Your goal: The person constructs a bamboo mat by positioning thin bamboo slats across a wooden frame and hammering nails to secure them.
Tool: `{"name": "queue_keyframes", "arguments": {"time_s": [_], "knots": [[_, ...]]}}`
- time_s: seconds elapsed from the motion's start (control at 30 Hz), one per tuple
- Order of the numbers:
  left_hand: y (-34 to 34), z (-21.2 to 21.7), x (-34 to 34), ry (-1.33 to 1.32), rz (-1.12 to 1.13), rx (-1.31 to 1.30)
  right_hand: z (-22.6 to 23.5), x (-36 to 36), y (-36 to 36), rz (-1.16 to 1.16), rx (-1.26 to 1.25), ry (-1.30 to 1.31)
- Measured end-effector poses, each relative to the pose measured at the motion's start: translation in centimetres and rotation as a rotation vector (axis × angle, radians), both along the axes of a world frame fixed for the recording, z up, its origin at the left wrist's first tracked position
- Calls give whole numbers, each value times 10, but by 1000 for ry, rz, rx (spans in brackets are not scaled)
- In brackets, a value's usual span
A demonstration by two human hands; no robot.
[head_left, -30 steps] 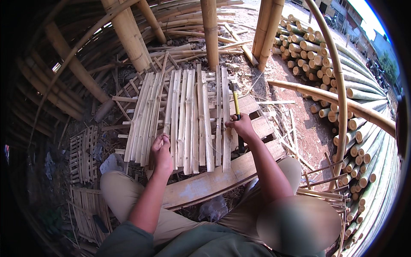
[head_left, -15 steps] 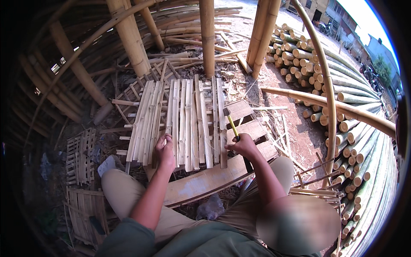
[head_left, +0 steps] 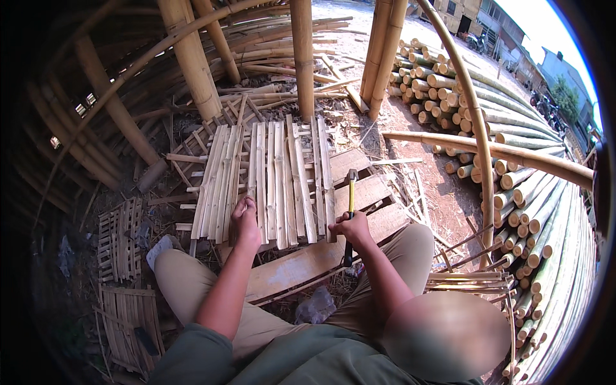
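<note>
My right hand (head_left: pixel 351 228) is closed around a hammer (head_left: pixel 351 196) with a yellow and black handle. The hammer's head points away from me, beside the right edge of a panel of split bamboo slats (head_left: pixel 277 186). These pale slats lie side by side over crosspieces whose ends stick out at the left. My left hand (head_left: pixel 246 220) is closed, fingers curled, over the near part of the panel left of its middle; whatever is in those fingers is hidden. Wooden boards (head_left: pixel 289 273) lie under and in front of the panel, between my knees.
Cut bamboo poles (head_left: pixel 443 80) are stacked at the right, behind a slanting bamboo rail (head_left: pixel 545 168). Upright bamboo posts (head_left: pixel 303 64) stand beyond the panel. Slatted bamboo pieces (head_left: pixel 120 240) lie at the left. A clear plastic bag (head_left: pixel 316 307) sits below the boards.
The hammer has swung from leaning left to nearly upright, its head lower and to the right. My right hand has shifted slightly left and down; my left hand stays closed by the slats.
</note>
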State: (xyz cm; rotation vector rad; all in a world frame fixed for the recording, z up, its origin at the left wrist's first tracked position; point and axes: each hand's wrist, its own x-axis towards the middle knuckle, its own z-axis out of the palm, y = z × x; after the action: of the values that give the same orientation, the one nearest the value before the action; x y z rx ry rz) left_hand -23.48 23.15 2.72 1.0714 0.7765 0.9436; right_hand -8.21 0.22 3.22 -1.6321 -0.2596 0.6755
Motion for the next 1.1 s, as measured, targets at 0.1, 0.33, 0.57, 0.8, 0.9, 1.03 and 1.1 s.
{"name": "queue_keyframes", "arguments": {"time_s": [0.1, 0.33, 0.57, 0.8, 0.9, 1.03, 1.1], "knots": [[-6, 4, 0, -39, 24, 25, -2, 3, -2, 16, 10, -126], [9, 10, 0, -48, 55, 78, 19, 16, 27, 56, -19, -154], [15, 0, 16, 48, 135, 130, 9, 72, 61, 168, -88, -405], [19, -11, 21, 44, 180, 178, -3, 86, 81, 208, 26, -201], [19, -10, 18, 1, 145, 171, -7, 91, 79, 185, -123, -408], [8, 1, 20, -107, 68, 102, -19, 99, 76, 128, -180, -301], [7, 7, 16, -128, 61, 79, -16, 96, 77, 107, -204, -269]]}}
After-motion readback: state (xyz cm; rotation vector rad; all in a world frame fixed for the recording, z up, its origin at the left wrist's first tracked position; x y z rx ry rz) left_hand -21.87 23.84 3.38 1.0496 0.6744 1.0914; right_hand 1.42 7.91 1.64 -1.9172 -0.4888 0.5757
